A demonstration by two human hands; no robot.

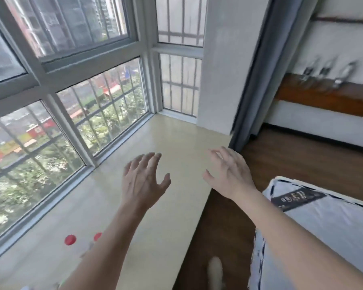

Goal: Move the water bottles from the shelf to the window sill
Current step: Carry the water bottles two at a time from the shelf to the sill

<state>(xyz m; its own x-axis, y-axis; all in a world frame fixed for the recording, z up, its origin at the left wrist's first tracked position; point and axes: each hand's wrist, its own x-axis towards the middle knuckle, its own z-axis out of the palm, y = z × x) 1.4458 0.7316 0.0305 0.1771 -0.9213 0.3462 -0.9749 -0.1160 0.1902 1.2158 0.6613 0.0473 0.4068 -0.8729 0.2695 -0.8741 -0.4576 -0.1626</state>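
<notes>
Above the pale cream window sill (166, 143), the left hand (144, 181) and right hand (231, 174) hover spread and empty. Two red-capped clear water bottles (70, 240) stand at seven o'clock; blurred bottles on the brown wooden shelf (327, 97) at two o'clock likely need fetching.

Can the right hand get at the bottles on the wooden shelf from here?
Probably not yet. The right hand is open and empty over the window sill edge; the bottles stand on the shelf across the room, beyond the curtain.

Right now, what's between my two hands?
Nothing: in the head view only bare window sill shows between the left hand and right hand.
</notes>
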